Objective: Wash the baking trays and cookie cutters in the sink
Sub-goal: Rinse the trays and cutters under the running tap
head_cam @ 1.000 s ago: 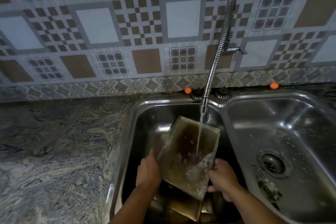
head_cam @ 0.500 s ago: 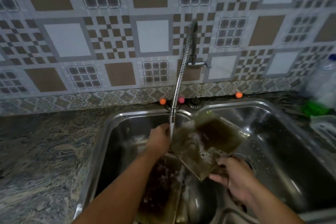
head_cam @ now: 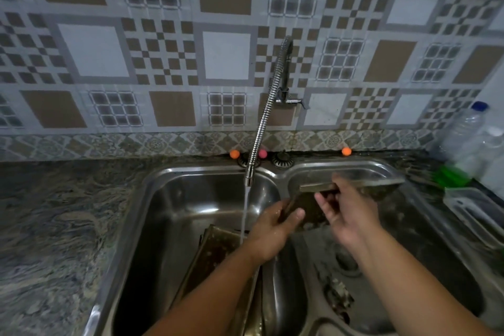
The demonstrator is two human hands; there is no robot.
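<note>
Bare forearms, wet left hand (head_cam: 275, 229)

A patchwork tiled wall (head_cam: 226, 54) in brown, white and checker squares rises beyond the hands, edged below by a floral border strip (head_cam: 109, 143). A swirled granite countertop (head_cam: 54, 226) spreads out to the left of the hands. To their right, against the wall, stand clear plastic bottles (head_cam: 467, 139). The light is dim and bluish

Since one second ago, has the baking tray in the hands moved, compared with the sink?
Yes. The baking tray was under the water stream in the left basin; now it is past the divider, over the right basin, held by both hands.
</note>
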